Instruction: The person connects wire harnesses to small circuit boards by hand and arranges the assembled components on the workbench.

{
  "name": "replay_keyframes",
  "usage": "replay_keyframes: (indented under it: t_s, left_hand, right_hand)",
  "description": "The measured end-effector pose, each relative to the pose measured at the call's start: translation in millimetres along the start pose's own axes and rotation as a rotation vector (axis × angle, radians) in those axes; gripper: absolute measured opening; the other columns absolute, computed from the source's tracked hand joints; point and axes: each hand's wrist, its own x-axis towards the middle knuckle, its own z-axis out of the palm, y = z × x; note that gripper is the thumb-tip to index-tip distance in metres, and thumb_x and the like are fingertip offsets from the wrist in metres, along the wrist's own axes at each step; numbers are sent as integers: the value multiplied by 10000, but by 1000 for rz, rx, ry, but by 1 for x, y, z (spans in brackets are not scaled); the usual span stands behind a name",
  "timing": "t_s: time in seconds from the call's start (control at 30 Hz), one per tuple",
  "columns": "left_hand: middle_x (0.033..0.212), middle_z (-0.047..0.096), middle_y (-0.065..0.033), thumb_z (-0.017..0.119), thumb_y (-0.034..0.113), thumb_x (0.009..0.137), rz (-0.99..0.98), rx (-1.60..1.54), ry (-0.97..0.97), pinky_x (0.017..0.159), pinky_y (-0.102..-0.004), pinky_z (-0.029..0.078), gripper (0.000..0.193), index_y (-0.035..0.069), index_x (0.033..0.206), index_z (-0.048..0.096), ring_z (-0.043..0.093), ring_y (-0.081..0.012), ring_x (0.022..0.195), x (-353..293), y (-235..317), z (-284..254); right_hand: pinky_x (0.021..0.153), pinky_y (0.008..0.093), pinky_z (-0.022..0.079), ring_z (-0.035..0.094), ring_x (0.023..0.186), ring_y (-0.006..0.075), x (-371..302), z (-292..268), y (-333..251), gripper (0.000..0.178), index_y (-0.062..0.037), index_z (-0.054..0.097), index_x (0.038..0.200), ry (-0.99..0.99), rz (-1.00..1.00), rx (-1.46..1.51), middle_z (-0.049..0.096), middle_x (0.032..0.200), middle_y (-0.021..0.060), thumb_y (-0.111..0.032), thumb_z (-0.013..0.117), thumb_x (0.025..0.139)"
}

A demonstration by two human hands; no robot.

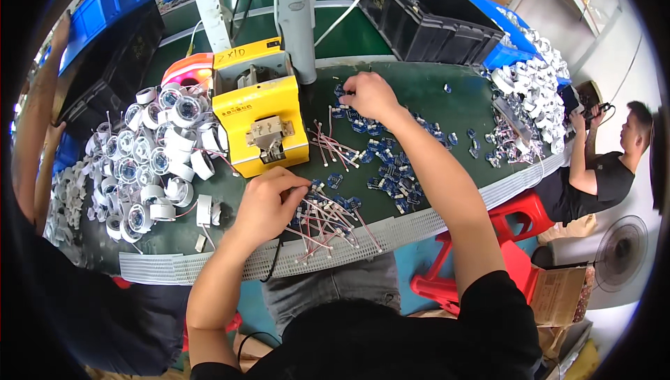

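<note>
My left hand (pixel 269 205) rests near the table's front edge, fingers pinched on a small wired part beside a heap of red-and-white wire leads (pixel 324 223). My right hand (pixel 366 95) reaches far across the green table (pixel 433 87) and its fingers close over small blue circuit boards (pixel 391 170) at the far end of that scatter. What sits inside the right fingers is hidden. A yellow bench machine (pixel 262 118) stands between the two hands, just left of centre.
A heap of white round housings (pixel 150 157) fills the left of the table. Black crates (pixel 419 17) and a grey cylinder (pixel 298 20) stand behind. Another person (pixel 604 170) sits at the right by more white parts (pixel 534 87). A red stool (pixel 516 219) is below.
</note>
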Motion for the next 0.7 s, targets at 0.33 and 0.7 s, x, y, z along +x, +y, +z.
replay_keyframes:
  t_s: [0.33,0.7]
  left_hand:
    - [944,673,-85,754,-38,764,63,-250,270,665,-292,542,286,34,1039,717,666,-197,772,-4,19,14]
    - [892,717,-123,730,-9,808,-21,-209,168,722,-288,538,185,-1,993,724,696,-209,789,1,14,11]
  right_hand:
    - [736,281,542,677,813,121,-87,-62,-59,290,-4,705,1009,-390,-1,889,724,894,76,-202,795,816]
    - [757,310,548,713,807,192,-49,-25,-52,194,-36,740,938,-158,-6,560,741,853,102,-201,756,838]
